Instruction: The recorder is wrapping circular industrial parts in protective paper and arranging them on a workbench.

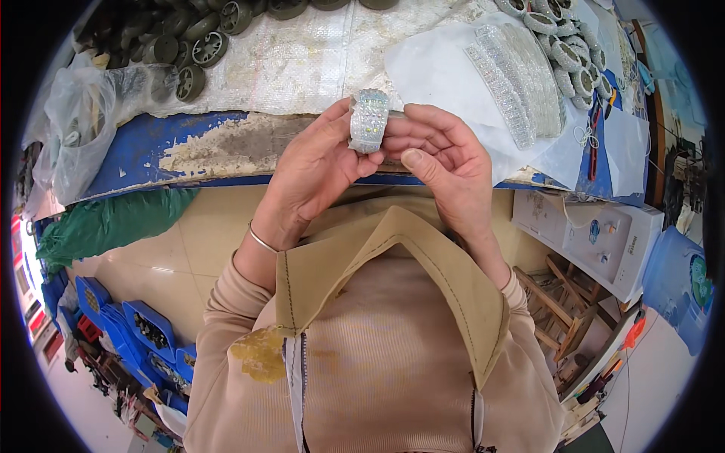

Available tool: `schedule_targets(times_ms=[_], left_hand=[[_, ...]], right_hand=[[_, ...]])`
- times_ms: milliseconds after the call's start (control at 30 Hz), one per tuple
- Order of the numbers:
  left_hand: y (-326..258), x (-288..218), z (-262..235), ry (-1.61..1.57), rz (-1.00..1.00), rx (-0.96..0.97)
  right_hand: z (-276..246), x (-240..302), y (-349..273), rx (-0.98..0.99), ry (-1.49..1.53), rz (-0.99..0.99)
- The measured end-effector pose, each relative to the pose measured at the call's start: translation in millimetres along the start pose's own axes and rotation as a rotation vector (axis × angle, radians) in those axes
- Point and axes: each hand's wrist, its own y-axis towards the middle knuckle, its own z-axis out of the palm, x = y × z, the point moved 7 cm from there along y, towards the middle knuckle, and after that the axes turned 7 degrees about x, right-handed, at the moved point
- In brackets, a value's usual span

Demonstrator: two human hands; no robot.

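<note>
A small wheel wrapped in a sparkling silver rhinestone band [370, 121] is held upright over the table's front edge. My left hand [311, 167] grips it from its left side and from below, fingertips under the lower rim. Close by on the right is my right hand [457, 170], its fingers half curled and its thumb apart. The index and middle fingertips of that hand come near the band's right side; whether they touch it I cannot tell. A silver bangle [262, 238] circles my left wrist.
Bare dark wheels [210, 48] pile up at the far left, beside a clear plastic bag [83, 113]. Rhinestone strips [513, 83] lie on white backing at right, with several finished sparkling wheels [581, 72] beyond. Pliers [594, 143] rest near a white drawer [589, 238]. Blue bins [151, 325] stand lower left.
</note>
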Motion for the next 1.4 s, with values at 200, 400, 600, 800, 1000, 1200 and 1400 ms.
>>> schedule_targets(times_ms=[200,400,600,800,1000,1200,1400], left_hand=[[0,3,1,-0.022,-0.063,0.023],[-2,7,2,-0.082,-0.099,-0.009],[-7,12,1,-0.037,-0.138,0.082],[-6,8,18,-0.024,-0.096,0.012],[-12,-3,7,0.182,-0.092,-0.066],[-9,-17,1,0.488,-0.177,0.019],[-12,-24,5,0.673,-0.2,0.013]], right_hand=[[3,4,7,-0.043,-0.027,-0.041],[10,27,9,-0.09,-0.73,-0.348],[19,28,16,0.047,-0.826,-0.391],[19,27,19,0.024,-0.895,-0.332],[12,12,12,0.013,-0.259,-0.039],[16,4,28,0.226,-0.12,0.205],[13,-8,25,0.212,0.079,0.327]])
